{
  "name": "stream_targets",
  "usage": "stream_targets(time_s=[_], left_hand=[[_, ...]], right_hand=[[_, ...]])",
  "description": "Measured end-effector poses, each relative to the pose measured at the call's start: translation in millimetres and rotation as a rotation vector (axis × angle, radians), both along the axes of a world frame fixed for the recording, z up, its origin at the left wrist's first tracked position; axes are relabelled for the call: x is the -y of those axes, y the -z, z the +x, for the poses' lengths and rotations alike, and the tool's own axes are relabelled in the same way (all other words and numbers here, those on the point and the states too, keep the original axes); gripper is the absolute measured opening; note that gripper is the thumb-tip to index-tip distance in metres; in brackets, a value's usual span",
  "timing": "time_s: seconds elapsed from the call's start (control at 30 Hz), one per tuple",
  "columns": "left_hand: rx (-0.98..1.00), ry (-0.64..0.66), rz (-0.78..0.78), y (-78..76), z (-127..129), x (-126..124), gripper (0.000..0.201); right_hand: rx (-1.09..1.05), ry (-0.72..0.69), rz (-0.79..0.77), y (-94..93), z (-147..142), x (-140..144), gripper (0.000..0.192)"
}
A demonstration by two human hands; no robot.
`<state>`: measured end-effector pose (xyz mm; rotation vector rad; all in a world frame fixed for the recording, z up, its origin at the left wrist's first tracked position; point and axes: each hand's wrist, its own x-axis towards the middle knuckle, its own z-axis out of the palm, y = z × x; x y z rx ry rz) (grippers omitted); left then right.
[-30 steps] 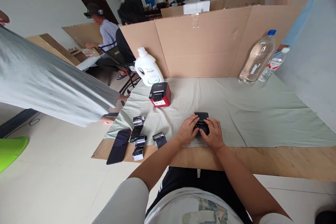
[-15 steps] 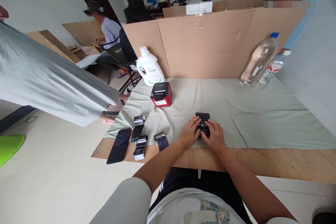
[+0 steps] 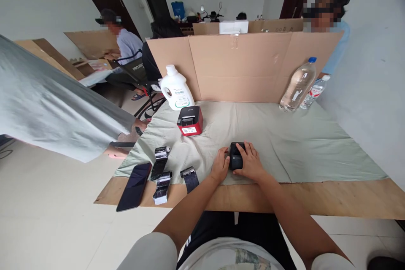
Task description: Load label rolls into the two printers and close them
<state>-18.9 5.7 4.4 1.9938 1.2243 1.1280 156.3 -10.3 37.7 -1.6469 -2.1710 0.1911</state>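
A small black box-shaped device (image 3: 236, 161), possibly a portable printer, lies on the cloth between my hands. My right hand (image 3: 251, 162) grips it from the right, with fingers over its top and the thumb along its near edge. On the other side, my left hand (image 3: 220, 165) is curled against its left edge, fingertips partly hidden. A red and black label printer (image 3: 190, 121) stands further back to the left. Nearer lie several partly unrolled black and silver ribbon rolls (image 3: 160, 163), and a dark phone (image 3: 134, 187) rests by the table's front left corner.
A white jug (image 3: 177, 88) stands behind the red printer. Two clear bottles, one large (image 3: 298, 85) and one small (image 3: 314, 92), stand back right before an upright cardboard panel (image 3: 237, 67). A person in grey trousers (image 3: 57, 97) is close on the left; others sit beyond.
The device's two parts, with a shiny piece between them, now look closed together. My left hand has slid from its top to its left side; my right hand reaches across it. The view has shifted.
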Motion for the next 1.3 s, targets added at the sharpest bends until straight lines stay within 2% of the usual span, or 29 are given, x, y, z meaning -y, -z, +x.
stream_targets(time_s=[0.17, 0.3, 0.43, 0.5, 0.63, 0.77, 0.87, 0.97, 1.1, 1.17, 1.23, 1.3], left_hand=[[-0.045, -0.007, -0.009, -3.3, 1, 1, 0.043], [-0.097, -0.009, -0.019, -5.8, 2, 2, 0.04], [-0.15, 0.003, -0.015, -4.7, 4, 1, 0.04], [-0.174, -0.004, -0.005, -2.4, 5, 0, 0.041], [-0.139, -0.016, -0.021, 2.1, 2, -2, 0.039], [-0.084, -0.014, -0.035, 1.6, -1, -2, 0.039], [-0.116, -0.021, -0.045, -0.6, -1, 0, 0.041], [-0.269, 0.026, 0.014, -3.1, 1, 6, 0.049], [-0.589, 0.296, 0.131, -7.5, 4, 14, 0.061], [-0.681, 0.374, 0.142, -9.6, 4, 16, 0.06], [-0.727, 0.387, 0.129, -11.3, 4, 16, 0.057], [-0.748, 0.384, 0.107, -13.3, 4, 16, 0.057]], right_hand=[[0.14, -0.175, -0.209, -29.0, 3, -19, 0.126], [0.202, -0.282, -0.157, -45.3, 4, -28, 0.117], [0.208, -0.319, -0.14, -49.6, 8, -38, 0.115], [0.203, -0.273, -0.21, -46.0, 7, -42, 0.115], [0.119, -0.032, -0.328, -29.8, -11, -37, 0.106], [0.012, 0.139, -0.209, -15.7, -35, -22, 0.084], [-0.008, 0.15, -0.143, -14.6, -36, -10, 0.068], [0.002, 0.079, -0.135, -19.8, -14, 5, 0.071], [-0.079, 0.07, -0.192, -33.1, 40, 7, 0.078], [-0.097, 0.149, -0.167, -42.2, 71, -11, 0.077], [-0.061, 0.273, -0.091, -51.5, 101, -43, 0.076], [-0.013, 0.418, -0.094, -58.6, 131, -80, 0.077]])
